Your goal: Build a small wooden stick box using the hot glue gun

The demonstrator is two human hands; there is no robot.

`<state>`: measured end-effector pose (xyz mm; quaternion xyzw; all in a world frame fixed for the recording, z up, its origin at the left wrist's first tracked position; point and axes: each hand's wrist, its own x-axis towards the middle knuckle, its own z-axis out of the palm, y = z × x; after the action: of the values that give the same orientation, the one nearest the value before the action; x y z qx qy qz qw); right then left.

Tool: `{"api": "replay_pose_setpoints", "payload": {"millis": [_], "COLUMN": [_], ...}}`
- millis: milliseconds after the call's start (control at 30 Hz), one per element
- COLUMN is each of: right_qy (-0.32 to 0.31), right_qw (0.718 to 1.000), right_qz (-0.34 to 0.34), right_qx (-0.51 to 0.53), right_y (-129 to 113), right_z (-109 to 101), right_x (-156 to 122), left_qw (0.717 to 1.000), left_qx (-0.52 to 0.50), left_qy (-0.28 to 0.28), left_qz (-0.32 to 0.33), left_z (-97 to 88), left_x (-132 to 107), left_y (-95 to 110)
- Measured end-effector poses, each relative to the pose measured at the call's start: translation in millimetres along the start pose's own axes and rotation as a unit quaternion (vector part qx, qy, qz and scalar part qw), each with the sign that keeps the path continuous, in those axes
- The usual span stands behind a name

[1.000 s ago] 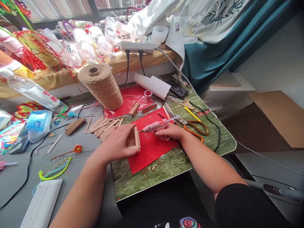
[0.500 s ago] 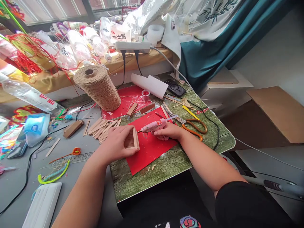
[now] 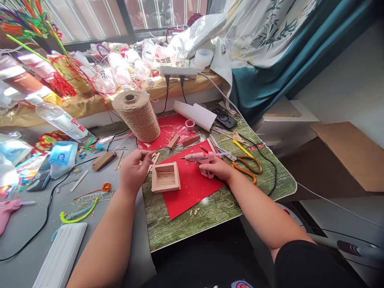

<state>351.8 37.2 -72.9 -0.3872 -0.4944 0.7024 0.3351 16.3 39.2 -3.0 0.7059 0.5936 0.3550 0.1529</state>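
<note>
My right hand is wrapped round a pink hot glue gun, its nozzle pointing left and a glue stick showing at the back. A small open box built of wooden craft sticks rests on the left edge of the red sheet, hollow side up. Just beyond the box, my left hand has its thumb and fingers pinched together at the pile of craft sticks. Most of the pile is hidden behind that hand, and whatever is between the fingertips cannot be made out.
Scissors with orange handles and a yellow stick lie to the right. A big twine spool stands behind, near a paper roll and a phone. Cords cross the table; a power strip sits on the crowded sill.
My left hand has let go of the stick box, which now lies on the table, and has moved left to the stick pile. The glue gun stays in my right hand. The view has shifted.
</note>
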Motion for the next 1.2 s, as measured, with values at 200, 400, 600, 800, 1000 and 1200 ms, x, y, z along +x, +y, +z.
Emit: {"api": "replay_pose_setpoints", "payload": {"millis": [200,400,600,800,1000,1200], "right_qy": [0.054,0.127,0.191,0.363,0.341,0.269], "right_qw": [0.983,0.95,0.93,0.825,0.835,0.935], "right_qz": [-0.045,-0.112,-0.125,-0.204,-0.264,-0.225], "right_qx": [-0.168,-0.263,-0.289,-0.382,-0.34,-0.043], "right_y": [-19,-37,-19,11,16,5], "right_z": [13,30,36,44,102,165], "right_x": [-1,-9,-22,-62,-73,19], "left_qw": [0.995,0.978,0.974,0.98,0.983,0.978], "left_qx": [0.025,-0.031,0.022,-0.017,-0.181,-0.183], "left_qy": [-0.081,-0.199,-0.204,-0.171,-0.031,0.098], "left_qz": [0.047,0.047,0.097,0.098,0.023,-0.01], "left_z": [0.2,1.1,0.5,-7.3,1.6,18.2], "left_x": [8,7,0,2,0,-12], "left_y": [-20,-22,-14,-20,-27,-21]}}
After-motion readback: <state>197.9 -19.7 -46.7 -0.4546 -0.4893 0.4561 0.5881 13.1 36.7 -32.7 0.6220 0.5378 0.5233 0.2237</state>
